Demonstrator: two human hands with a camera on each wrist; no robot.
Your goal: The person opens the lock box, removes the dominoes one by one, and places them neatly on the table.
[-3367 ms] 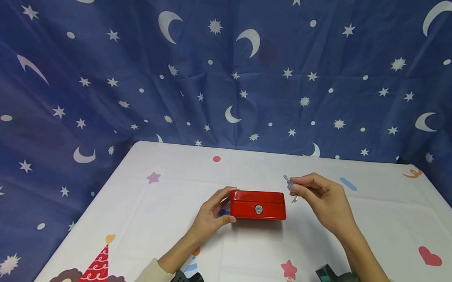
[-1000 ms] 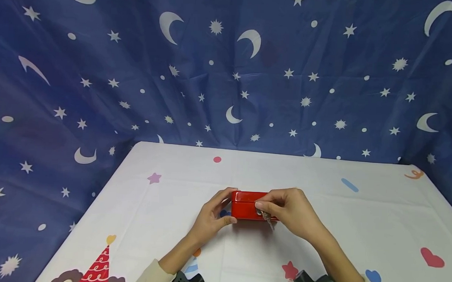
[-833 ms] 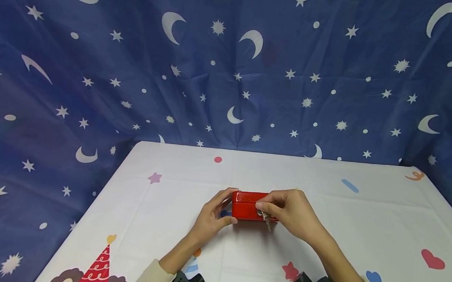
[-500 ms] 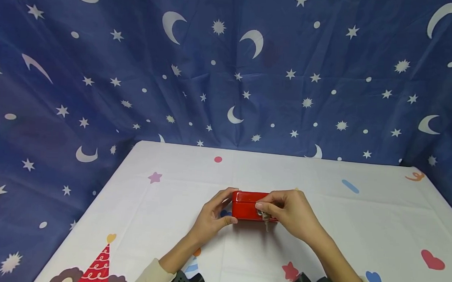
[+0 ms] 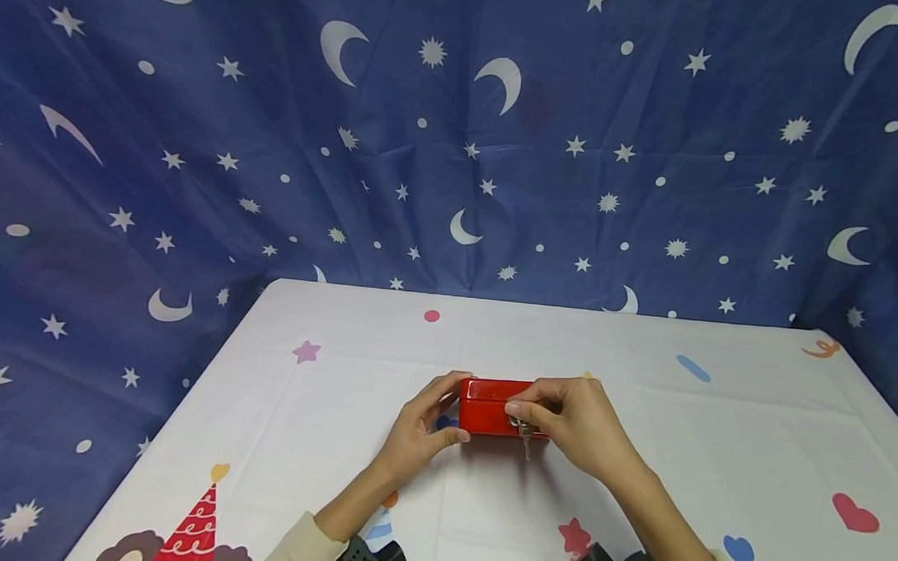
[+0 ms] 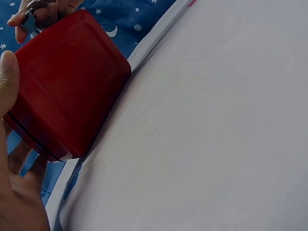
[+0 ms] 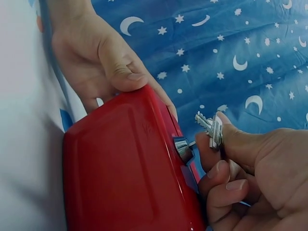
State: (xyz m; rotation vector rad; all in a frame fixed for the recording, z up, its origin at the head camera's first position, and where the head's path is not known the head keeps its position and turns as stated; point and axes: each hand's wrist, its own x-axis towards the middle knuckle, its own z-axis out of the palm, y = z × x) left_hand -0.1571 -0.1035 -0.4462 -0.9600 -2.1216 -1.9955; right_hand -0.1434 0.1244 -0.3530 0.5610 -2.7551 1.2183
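Note:
A small red metal cash box [image 5: 481, 417] is on the table, its lid down and its front towards me. My left hand [image 5: 416, 432] grips the box's left end, thumb at the front corner and fingers behind. At the front lock [image 7: 183, 150], my right hand [image 5: 586, 430] pinches a key between thumb and index finger. The right wrist view shows a thin shaft between fingers and lock; how deep it sits is hidden. A second key [image 5: 526, 442] on the same ring dangles below the thumb in the head view. The right hand covers the lock there.
A white cloth with printed party shapes covers the table [image 5: 373, 327]. Behind and at the left hangs a blue curtain [image 5: 393, 179] with moons and stars. Dark wrist devices [image 5: 371, 557] sit on both wrists.
My right hand has brought the keys from the box's right side to its front lock. Over the last second the dangling key has swung to hang nearly straight. My left hand keeps its grip.

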